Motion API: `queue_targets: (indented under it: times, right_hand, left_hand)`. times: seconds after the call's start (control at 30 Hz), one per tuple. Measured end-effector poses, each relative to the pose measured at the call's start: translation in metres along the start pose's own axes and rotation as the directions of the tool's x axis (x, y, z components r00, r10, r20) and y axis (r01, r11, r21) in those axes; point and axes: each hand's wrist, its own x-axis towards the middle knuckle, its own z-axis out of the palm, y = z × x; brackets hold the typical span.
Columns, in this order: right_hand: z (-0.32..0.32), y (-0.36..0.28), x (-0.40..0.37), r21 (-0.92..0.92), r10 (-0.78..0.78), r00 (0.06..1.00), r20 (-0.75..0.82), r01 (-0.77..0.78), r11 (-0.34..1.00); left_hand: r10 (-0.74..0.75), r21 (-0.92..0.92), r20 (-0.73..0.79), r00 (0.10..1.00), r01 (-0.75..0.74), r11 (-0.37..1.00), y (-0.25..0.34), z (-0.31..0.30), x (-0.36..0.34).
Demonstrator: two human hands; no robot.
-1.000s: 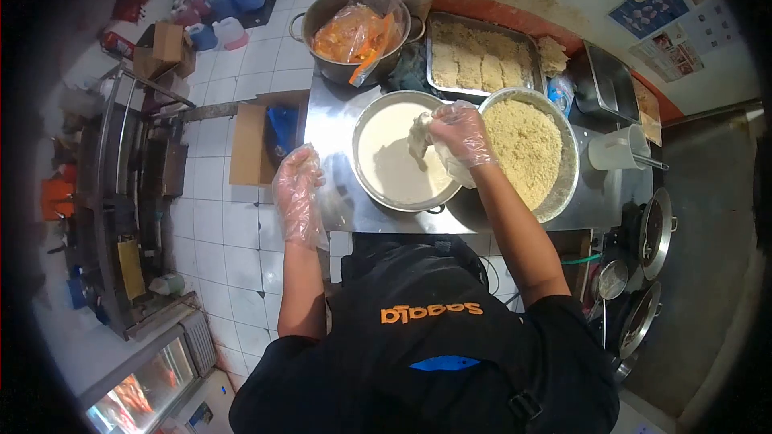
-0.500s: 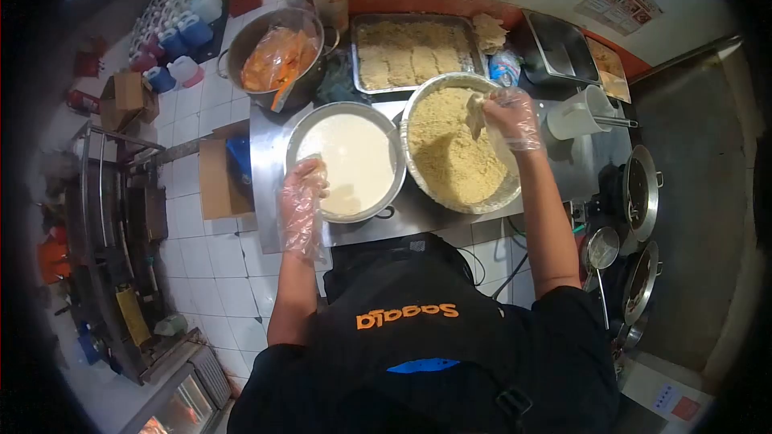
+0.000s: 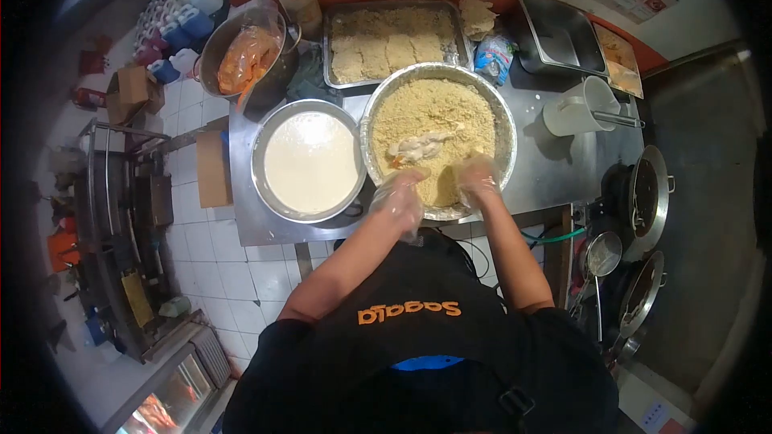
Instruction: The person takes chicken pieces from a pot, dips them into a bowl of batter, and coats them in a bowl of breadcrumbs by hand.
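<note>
A wide metal bowl (image 3: 508, 162) holds pale yellow breadcrumbs (image 3: 462, 104). On the crumbs lies a batter-wet piece of meat (image 3: 418, 147), whitish with an orange-brown end. My left hand (image 3: 400, 199), in a clear plastic glove, reaches over the near left rim, fingers stretched toward the crumbs just below the meat. My right hand (image 3: 478, 178), gloved too, is down at the crumbs on the near right side; its fingers are blurred and partly hidden. Left of the crumbs stands a round pan (image 3: 259, 181) of creamy white batter (image 3: 314, 162).
Behind the bowl, a metal tray (image 3: 328, 64) holds rows of crumbed pieces. A pot (image 3: 213, 60) with orange contents and plastic stands at the left. To the right are a deep steel pan (image 3: 563, 36), a white jug (image 3: 581, 108) and pans of dark liquid (image 3: 646, 193) below.
The piece from my right hand now lies on the crumbs. My left hand has moved from the batter pan to the crumb bowl; my right hand has dropped toward its near side.
</note>
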Motion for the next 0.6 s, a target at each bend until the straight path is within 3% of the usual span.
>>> queue_targets:
  times: [0.03,0.07,0.13,0.17,0.2,0.27,0.3,0.33,0.37,0.4,0.43,0.47,0.53,0.6]
  right_hand:
    - [-0.01,-0.011,-0.014,0.0,-0.102,0.995,0.008,0.102,0.995]
    - [-0.001,-0.014,-0.012,0.002,-0.107,0.994,0.018,0.107,0.994]
    - [0.028,-0.013,-0.001,0.093,-0.01,0.99,0.14,-0.003,0.996]
    - [0.041,-0.007,0.009,0.087,-0.076,0.969,0.234,0.056,0.995]
    - [0.039,-0.01,0.006,0.09,-0.082,0.968,0.236,0.062,0.994]
    - [0.032,-0.023,-0.006,0.263,0.024,0.959,0.281,-0.101,0.96]
    - [0.076,0.004,0.017,0.262,-0.11,0.931,0.348,0.016,0.965]
    - [0.062,-0.002,0.015,0.267,-0.116,0.929,0.352,0.019,0.963]
    - [0.032,-0.013,0.006,0.4,-0.05,0.924,0.379,-0.115,0.91]
    - [0.015,-0.02,0.001,0.517,0.013,0.911,0.412,-0.246,0.82]
    - [0.012,-0.022,0.002,0.687,0.089,0.815,0.573,-0.537,0.489]
    - [0.005,-0.018,0.004,0.69,0.087,0.816,0.571,-0.535,0.488]
    - [-0.027,-0.019,-0.006,0.85,0.103,0.851,0.515,-0.523,0.065]
    - [-0.013,-0.01,-0.006,0.875,0.176,0.869,0.462,-0.479,0.071]
  left_hand:
    - [-0.055,0.134,-0.455,0.889,0.13,0.982,-0.012,0.015,0.032]
    - [-0.025,0.187,-0.813,0.582,0.302,0.935,-0.024,0.025,0.057]
    - [-0.19,-0.022,-0.61,0.77,0.224,0.974,-0.087,-0.11,0.104]
    - [-0.265,-0.134,-0.484,0.834,0.229,0.964,-0.116,-0.173,0.127]
    - [-0.241,-0.12,-0.547,0.801,0.21,0.97,-0.096,-0.126,0.121]
    - [-0.194,-0.103,-0.589,0.785,0.165,0.981,-0.073,-0.071,0.103]
    - [-0.173,-0.089,-0.601,0.781,0.15,0.985,-0.065,-0.054,0.095]
    - [-0.152,-0.066,-0.609,0.779,0.141,0.988,-0.057,-0.041,0.087]
    - [-0.14,-0.053,-0.623,0.77,0.136,0.989,-0.054,-0.03,0.08]
    - [-0.137,-0.05,-0.629,0.765,0.136,0.989,-0.052,-0.028,0.075]
    - [-0.041,0.042,-0.727,0.685,0.104,0.994,-0.049,-0.025,0.072]
    - [0.062,0.137,-0.802,0.595,0.082,0.987,-0.046,-0.022,0.071]
    - [0.133,0.167,-0.773,0.62,-0.003,0.986,-0.038,-0.002,0.058]
    - [0.21,0.195,-0.741,0.637,-0.095,0.976,-0.038,-0.012,0.06]
